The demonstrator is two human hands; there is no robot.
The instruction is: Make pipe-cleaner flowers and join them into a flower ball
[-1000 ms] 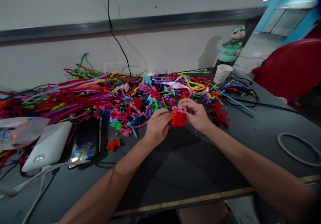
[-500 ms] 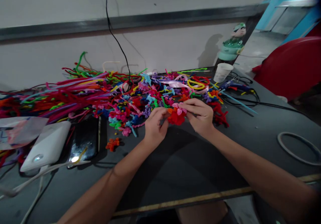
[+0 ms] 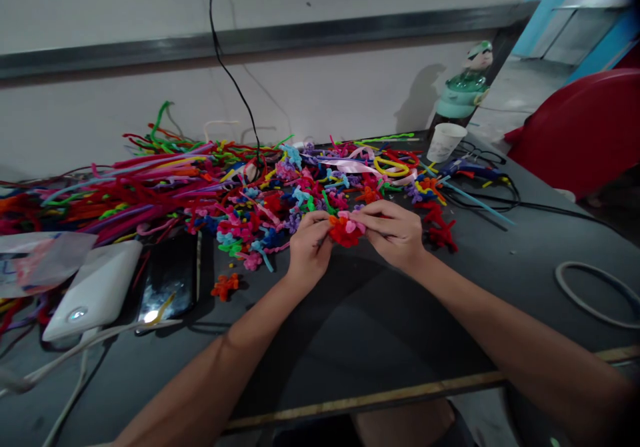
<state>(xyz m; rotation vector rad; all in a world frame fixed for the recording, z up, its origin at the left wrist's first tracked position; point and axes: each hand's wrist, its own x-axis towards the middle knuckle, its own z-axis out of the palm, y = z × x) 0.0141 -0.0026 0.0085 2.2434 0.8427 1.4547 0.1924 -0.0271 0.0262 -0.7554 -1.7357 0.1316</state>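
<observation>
Your left hand point(image 3: 309, 250) and right hand point(image 3: 396, 235) are bare, and so are both slim forearms point(image 3: 240, 348). Low in view, part of your bare leg point(image 3: 403, 425) shows dimly.

Craft workspace, heaped pipe cleaners point(image 3: 165, 180), dark tabletop point(image 3: 380, 340), glue gun point(image 3: 473, 170)

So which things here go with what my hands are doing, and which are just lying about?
Likely part of it:
Red piece, pinched between left hand and right hand
Fuzzy stems
Orange piece

Probably just lying about:
Phone
White power bank
Cup
Bottle
</observation>
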